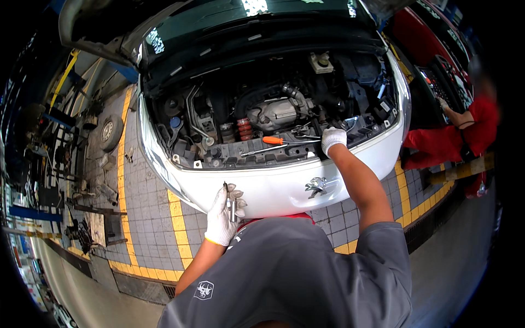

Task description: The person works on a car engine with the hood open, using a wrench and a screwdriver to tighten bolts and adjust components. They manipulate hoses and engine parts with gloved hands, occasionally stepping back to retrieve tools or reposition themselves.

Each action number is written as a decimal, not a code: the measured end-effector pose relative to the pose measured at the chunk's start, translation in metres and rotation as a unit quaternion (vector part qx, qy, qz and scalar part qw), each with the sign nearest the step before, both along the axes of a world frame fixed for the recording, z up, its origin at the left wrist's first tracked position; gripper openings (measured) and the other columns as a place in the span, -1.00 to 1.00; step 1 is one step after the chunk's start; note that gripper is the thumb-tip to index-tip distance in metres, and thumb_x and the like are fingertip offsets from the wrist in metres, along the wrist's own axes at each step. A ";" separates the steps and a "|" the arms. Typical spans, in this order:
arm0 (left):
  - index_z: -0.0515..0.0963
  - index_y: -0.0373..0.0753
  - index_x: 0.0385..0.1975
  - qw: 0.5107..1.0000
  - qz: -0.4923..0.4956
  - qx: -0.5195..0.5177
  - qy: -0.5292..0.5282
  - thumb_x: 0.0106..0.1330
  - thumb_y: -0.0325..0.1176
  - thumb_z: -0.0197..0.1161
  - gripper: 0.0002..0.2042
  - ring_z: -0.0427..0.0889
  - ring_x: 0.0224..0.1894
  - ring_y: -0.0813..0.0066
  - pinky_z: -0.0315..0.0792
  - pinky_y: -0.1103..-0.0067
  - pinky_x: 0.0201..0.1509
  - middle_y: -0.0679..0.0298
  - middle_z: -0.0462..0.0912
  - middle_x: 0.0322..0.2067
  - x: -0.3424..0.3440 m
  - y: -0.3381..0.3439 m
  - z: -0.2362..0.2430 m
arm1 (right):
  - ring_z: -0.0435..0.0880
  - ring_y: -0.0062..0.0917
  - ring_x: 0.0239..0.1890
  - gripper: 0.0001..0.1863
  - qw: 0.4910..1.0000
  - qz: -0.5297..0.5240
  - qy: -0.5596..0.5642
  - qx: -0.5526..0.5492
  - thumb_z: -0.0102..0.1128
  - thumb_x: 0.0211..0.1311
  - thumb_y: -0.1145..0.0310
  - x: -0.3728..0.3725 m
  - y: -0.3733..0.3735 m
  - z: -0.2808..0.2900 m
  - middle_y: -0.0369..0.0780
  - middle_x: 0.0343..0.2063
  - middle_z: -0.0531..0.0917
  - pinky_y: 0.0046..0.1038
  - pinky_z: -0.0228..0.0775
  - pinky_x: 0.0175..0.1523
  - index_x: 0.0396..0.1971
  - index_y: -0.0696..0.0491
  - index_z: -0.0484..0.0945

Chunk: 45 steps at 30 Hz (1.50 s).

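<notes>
My left hand (220,213), in a white glove, is low in front of the white car bumper (273,191), fingers curled around a cylindrical metal tool (233,209). My right hand (333,143), also gloved, reaches to the front edge of the open engine bay (246,95), fingers closed; what they grip is hidden. Just left of it, an orange-handled screwdriver (272,140) lies across the front crossmember with a long metal tool (260,151). Behind these are the metal engine part (276,113) and a red ribbed hose (244,129).
The raised hood (98,19) overhangs the upper left. A loose wheel (112,131) and a cluttered rack (44,169) stand at left on the tiled floor (147,229). At right, a co-worker in red (470,126) reaches toward a dark tool tray (440,82) beside a red car (415,27).
</notes>
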State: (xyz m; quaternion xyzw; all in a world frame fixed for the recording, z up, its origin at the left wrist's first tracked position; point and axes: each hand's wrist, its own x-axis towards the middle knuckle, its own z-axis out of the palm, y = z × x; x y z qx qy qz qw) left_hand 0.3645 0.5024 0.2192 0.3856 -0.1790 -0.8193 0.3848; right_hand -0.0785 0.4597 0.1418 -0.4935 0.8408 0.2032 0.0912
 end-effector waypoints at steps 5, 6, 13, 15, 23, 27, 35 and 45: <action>0.48 -0.20 0.11 0.999 0.018 -0.022 0.028 0.65 -0.05 0.04 -0.65 0.72 -0.19 0.26 0.66 0.54 -0.35 0.11 0.65 -0.11 -0.006 -0.009 0.009 | 0.70 -0.26 0.22 -0.62 0.999 0.004 -0.031 0.027 0.26 0.35 0.29 0.022 0.004 0.039 -0.13 0.18 0.68 -0.26 0.59 0.21 0.14 -0.03 0.68; 0.49 -0.20 0.11 0.999 0.015 -0.023 0.043 0.66 -0.06 0.01 -0.66 0.73 -0.18 0.26 0.66 0.53 -0.35 0.13 0.67 -0.10 -0.010 -0.013 0.010 | 0.70 -0.22 0.19 -0.61 0.999 0.009 -0.052 0.007 0.26 0.35 0.25 0.031 0.009 0.052 -0.12 0.15 0.69 -0.24 0.56 0.23 0.14 -0.02 0.67; 0.45 -0.19 0.12 0.992 0.025 -0.090 0.087 0.70 -0.13 -0.08 -0.70 0.70 -0.15 0.29 0.63 0.46 -0.17 0.14 0.70 -0.12 -0.050 -0.038 0.010 | 0.70 -0.61 -0.12 -0.63 0.661 -0.072 -0.731 -0.156 0.34 0.45 0.16 0.180 0.074 0.110 -0.23 -0.19 0.74 -0.49 0.57 0.04 0.03 0.15 0.63; 0.45 -0.21 0.11 0.988 0.027 -0.133 0.076 0.70 -0.14 -0.07 -0.71 0.68 -0.13 0.32 0.60 0.44 -0.06 0.15 0.69 -0.13 -0.069 -0.043 0.007 | 0.70 -0.63 -0.17 -0.54 0.674 -0.121 -0.709 -0.168 0.41 0.40 0.22 0.224 0.078 0.104 -0.22 -0.21 0.73 -0.53 0.59 0.00 0.11 0.19 0.52; 0.34 -0.39 0.30 0.913 -0.065 -0.354 -0.193 0.70 -0.26 -0.07 -0.63 0.60 0.07 0.46 0.50 0.55 0.19 0.13 0.58 0.10 -0.110 -0.033 0.031 | 0.66 -0.53 0.06 -0.43 0.599 -0.093 -0.701 -0.376 0.35 0.33 0.41 0.219 0.057 0.085 -0.20 0.06 0.63 -0.47 0.54 0.20 0.30 0.10 0.38; 0.22 -0.36 0.41 0.935 -0.025 -0.338 -0.100 0.68 -0.18 -0.01 -0.52 0.63 0.13 0.37 0.52 0.48 0.23 0.04 0.65 0.13 -0.106 -0.031 -0.007 | 0.59 -0.49 0.13 -0.10 0.572 -0.085 -0.737 -0.351 0.20 0.37 0.43 0.221 0.067 0.061 -0.14 0.22 0.55 -0.38 0.55 0.17 0.62 0.08 -0.05; 0.29 -0.28 0.21 0.982 0.005 -0.167 0.084 0.64 -0.32 0.04 -0.72 0.50 0.34 0.03 0.34 0.12 0.50 -0.02 0.52 0.19 -0.093 -0.036 -0.025 | 0.75 -0.58 -0.16 -0.68 0.394 -0.268 -0.788 -0.391 0.12 0.60 0.25 0.209 0.087 0.035 -0.23 -0.12 0.63 -0.44 0.71 -0.10 0.15 0.08 0.35; 0.38 -0.21 0.11 0.975 -0.023 -0.132 0.176 0.66 -0.35 -0.01 -0.83 0.49 0.38 0.01 0.35 0.17 0.48 -0.08 0.52 0.28 -0.124 -0.039 0.024 | 0.67 -0.67 -0.29 -0.75 0.342 -0.258 -0.724 -0.541 0.15 0.58 0.38 0.229 0.077 0.075 -0.26 -0.22 0.69 -0.61 0.58 -0.18 0.11 0.15 0.51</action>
